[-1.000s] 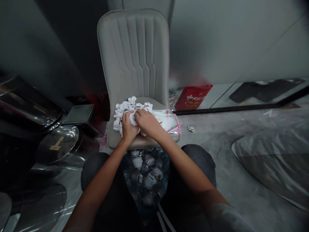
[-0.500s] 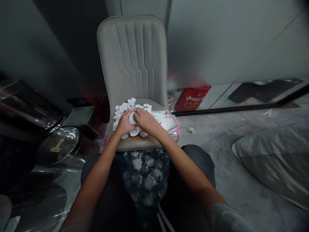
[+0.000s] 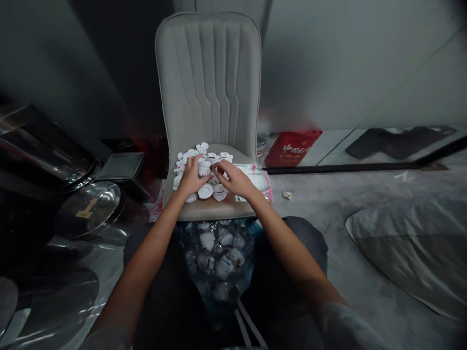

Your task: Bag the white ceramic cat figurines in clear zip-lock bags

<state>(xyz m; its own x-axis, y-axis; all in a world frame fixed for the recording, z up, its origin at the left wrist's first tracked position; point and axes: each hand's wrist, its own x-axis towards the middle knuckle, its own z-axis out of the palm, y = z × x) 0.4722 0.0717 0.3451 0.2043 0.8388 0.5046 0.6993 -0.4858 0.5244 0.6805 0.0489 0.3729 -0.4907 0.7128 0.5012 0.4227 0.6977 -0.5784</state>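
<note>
Head view: white disc [image 3: 204, 168] between left grip [image 3: 190, 177] and right grip [image 3: 235, 180]

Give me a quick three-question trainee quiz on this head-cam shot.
1. Multiple choice: what is heaped on the seat of the chair under the left hand and the right hand? A) small white round pieces B) steel lids C) red packets
2. True or false: the red packet stands on the chair seat.
3. Fill in the blank: the zip bag with pink edges lies to the ____ of the heap.

Key: 1 A; 2 false, the red packet stands beyond the chair; 3 right.
</note>
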